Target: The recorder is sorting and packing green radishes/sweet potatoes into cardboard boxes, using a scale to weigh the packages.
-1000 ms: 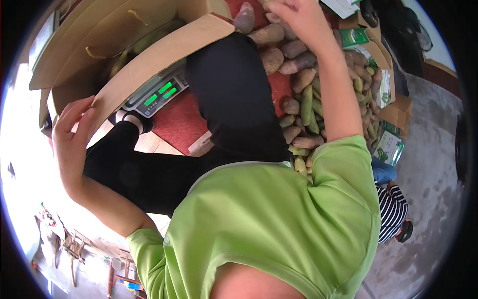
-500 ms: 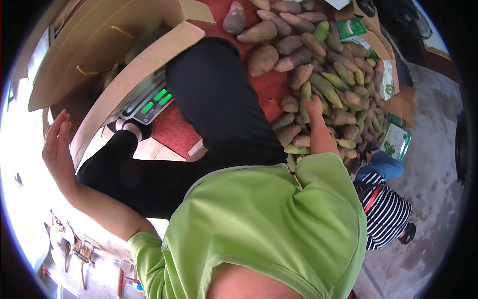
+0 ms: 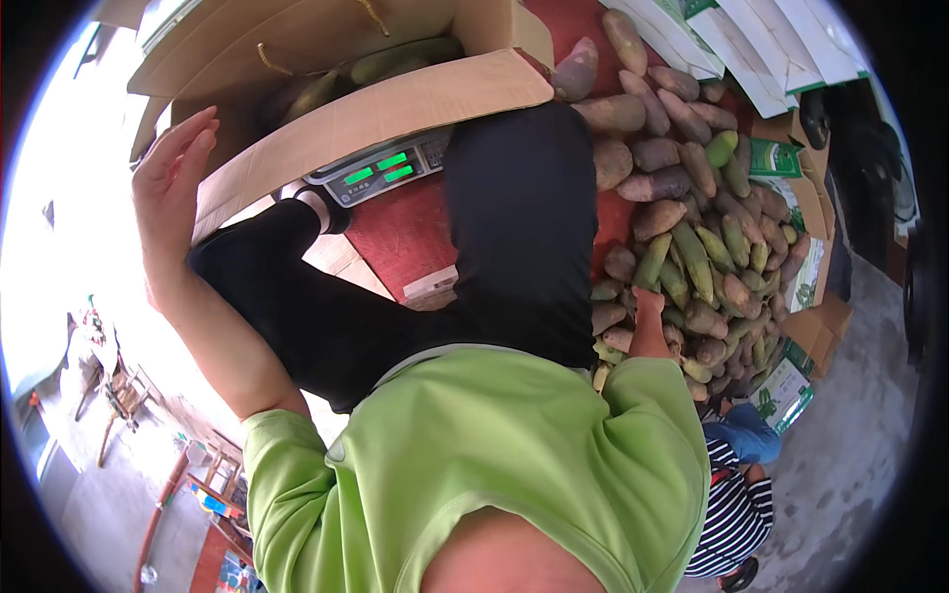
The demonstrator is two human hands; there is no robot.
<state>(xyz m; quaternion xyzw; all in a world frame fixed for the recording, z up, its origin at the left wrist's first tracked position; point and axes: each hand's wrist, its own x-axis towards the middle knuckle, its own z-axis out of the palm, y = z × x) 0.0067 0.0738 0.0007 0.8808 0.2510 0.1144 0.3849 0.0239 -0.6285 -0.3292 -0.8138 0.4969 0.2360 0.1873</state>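
My right hand [image 3: 647, 301] is closed around the near end of a long green radish-like root [image 3: 652, 261] at the left side of a large pile. The roots in the pile [image 3: 727, 237] are elongated, some green, others brownish or purplish. My left hand [image 3: 176, 178] is raised, fingers stretched out and holding nothing, beside the flap of an open cardboard box [image 3: 395, 99]. Several similar greenish roots [image 3: 405, 61] lie inside the box, partly hidden by its wall. Below the flap shows a scale [image 3: 381, 176] with lit green displays.
Red matting [image 3: 395, 242] lies under the scale and pile. Printed white-and-green cartons [image 3: 781, 49] stand at the far right, with another open carton [image 3: 816, 257] beside the pile. Someone in a striped shirt [image 3: 727, 524] is at the lower right. Wooden furniture [image 3: 222, 494] stands lower left.
The view has swung left, so the box, scale and pile appear farther right and lower. My right hand stays at the same green root; my left hand remains raised by the box.
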